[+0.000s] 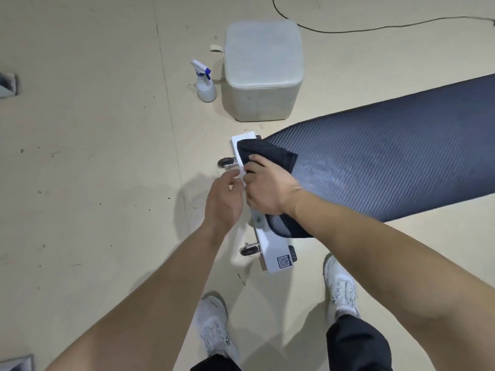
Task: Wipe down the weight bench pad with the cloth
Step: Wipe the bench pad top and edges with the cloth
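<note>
The dark ribbed bench pad [388, 167] runs from the centre out to the right edge. Its near end sits over a white base bar [270, 253] with small black wheels. A dark cloth [265, 153] lies over the pad's near end and part of the bar. My right hand [267, 187] grips the cloth's near edge, fingers curled on it. My left hand [223, 202] hovers just left of the right hand with fingers loosely bent, close to the white bar; I cannot tell whether it touches anything.
A white spray bottle with a blue trigger [205, 81] stands on the beige floor beside a pale grey cube stool [262, 70]. A black cable [375, 26] crosses the floor at the back. My white shoes [214, 325] stand below the bench end.
</note>
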Available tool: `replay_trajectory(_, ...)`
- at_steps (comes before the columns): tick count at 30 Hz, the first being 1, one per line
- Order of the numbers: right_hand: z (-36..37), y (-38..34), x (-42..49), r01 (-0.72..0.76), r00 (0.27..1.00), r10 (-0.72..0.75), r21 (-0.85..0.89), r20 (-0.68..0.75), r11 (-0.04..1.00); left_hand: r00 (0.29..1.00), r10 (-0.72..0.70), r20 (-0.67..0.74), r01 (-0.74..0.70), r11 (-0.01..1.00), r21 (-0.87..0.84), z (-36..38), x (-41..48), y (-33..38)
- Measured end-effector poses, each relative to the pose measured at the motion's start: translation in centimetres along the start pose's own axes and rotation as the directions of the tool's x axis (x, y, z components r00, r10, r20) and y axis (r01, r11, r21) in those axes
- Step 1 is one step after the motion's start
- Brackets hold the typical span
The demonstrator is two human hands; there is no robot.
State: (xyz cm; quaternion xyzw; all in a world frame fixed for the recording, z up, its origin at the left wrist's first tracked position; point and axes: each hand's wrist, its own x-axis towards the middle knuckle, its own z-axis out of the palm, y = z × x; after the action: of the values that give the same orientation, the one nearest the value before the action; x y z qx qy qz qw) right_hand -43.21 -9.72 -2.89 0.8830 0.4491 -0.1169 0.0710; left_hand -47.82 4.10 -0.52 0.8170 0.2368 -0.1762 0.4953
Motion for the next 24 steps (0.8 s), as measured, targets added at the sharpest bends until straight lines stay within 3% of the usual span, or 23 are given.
replay_trajectory(5,1.4,-4.4,-4.6,-0.050,0.999,0.050,0.052,-0.002,0.997,0.966,-0.151,0.212,0.162,0.986,-0.037,1.7,-1.3,1.3)
replay_trajectory(8,2.5,-6.3,-6.8,-0.040,0.991,0.045,0.041,-0.124,0.998,0.953,-0.215,0.213,0.202,0.976,0.078,3.5,-2.7,1.4)
replay_trajectory(10,3.5,-7.3,-7.9,-0.009,0.988,0.013,0.024,-0.155,1.000,0.932,-0.281,0.229,0.273,0.960,0.063,4.2,-3.7,1.2)
replay_trajectory(16,5.5,-7.4,-13.1,0.071,0.987,-0.074,-0.021,-0.140,0.997,0.876,-0.389,0.286,0.368,0.921,0.126,5.9,-6.6,0.4)
replay_trajectory(19,5.5,-7.0,-15.9,0.036,0.972,-0.004,0.131,-0.234,0.991,0.913,-0.337,0.230,0.282,0.929,0.241,6.6,-7.6,0.4)
replay_trajectory(21,5.0,-6.8,-16.7,-0.049,0.920,0.146,0.263,-0.364,0.963,0.963,-0.218,0.156,0.132,0.892,0.432,6.5,-8.1,0.8)
replay_trajectory(24,3.6,-6.1,-16.3,-0.223,0.844,0.352,0.332,-0.405,0.917,0.998,0.010,0.065,-0.055,0.669,0.741,6.9,-7.8,2.3)
